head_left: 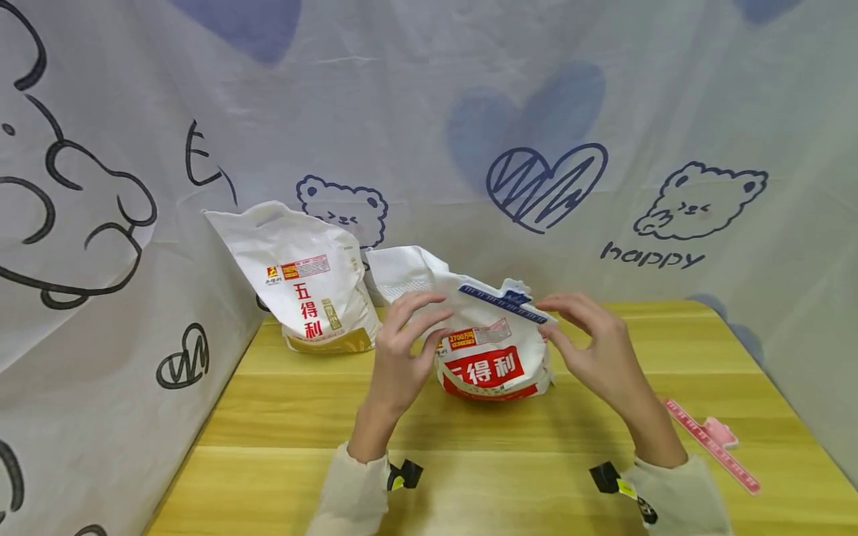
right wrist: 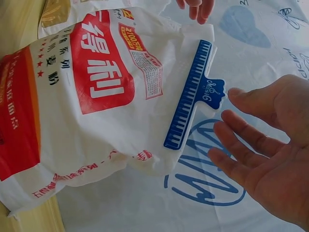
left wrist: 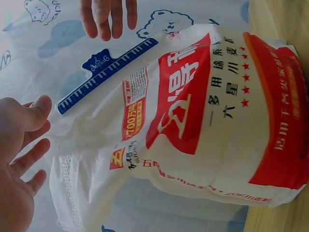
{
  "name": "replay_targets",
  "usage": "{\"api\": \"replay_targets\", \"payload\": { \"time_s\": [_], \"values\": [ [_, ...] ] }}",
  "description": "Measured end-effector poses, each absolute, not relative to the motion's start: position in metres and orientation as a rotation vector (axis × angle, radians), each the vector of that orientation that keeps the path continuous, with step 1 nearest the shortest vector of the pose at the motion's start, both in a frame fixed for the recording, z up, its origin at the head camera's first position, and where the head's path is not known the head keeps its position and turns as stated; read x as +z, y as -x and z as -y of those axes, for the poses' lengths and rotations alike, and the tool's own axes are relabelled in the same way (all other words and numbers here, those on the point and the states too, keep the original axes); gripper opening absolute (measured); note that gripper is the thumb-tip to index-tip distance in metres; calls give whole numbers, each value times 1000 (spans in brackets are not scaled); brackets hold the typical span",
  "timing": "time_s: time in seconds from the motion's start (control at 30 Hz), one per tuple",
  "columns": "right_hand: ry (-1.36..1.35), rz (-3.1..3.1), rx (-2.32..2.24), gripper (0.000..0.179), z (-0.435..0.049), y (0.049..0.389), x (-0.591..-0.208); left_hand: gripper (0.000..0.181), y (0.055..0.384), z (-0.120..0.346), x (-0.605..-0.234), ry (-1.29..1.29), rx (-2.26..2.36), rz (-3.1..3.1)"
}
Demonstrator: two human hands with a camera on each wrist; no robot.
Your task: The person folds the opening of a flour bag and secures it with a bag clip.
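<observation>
A white flour bag with red printing (head_left: 496,365) stands on the table, its top folded over and leaning left. Clamped across that fold is a blue bag clip (left wrist: 108,75) with a piano-key pattern and a small handle. My left hand (head_left: 405,346) is at the left side of the bag's top, fingers loosely bent and holding nothing. In the left wrist view its thumb lies just off the clip's lower end. On the other side, my right hand (right wrist: 270,145) has its fingers spread beside the clip's handle, with a gap between them in the right wrist view.
Another white flour bag (head_left: 322,290), with a gold base band, stands at the back left with its top unclipped. A pink bag clip (head_left: 713,447) lies on the wooden table (head_left: 281,484) at right. A patterned cloth (head_left: 415,134) hangs close behind and at the left.
</observation>
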State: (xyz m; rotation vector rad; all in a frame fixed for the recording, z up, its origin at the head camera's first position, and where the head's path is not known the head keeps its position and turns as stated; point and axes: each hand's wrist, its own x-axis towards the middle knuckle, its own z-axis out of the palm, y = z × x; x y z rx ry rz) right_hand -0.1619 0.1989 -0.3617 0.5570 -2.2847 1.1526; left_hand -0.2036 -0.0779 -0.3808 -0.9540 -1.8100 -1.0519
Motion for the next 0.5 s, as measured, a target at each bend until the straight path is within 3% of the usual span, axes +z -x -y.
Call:
{"api": "replay_targets", "payload": {
  "time_s": [0.5],
  "values": [
    [-542, 2260, 1113, 29, -200, 154, -383, 30, 194, 81, -405, 955, -1067, 1910]
  ]
}}
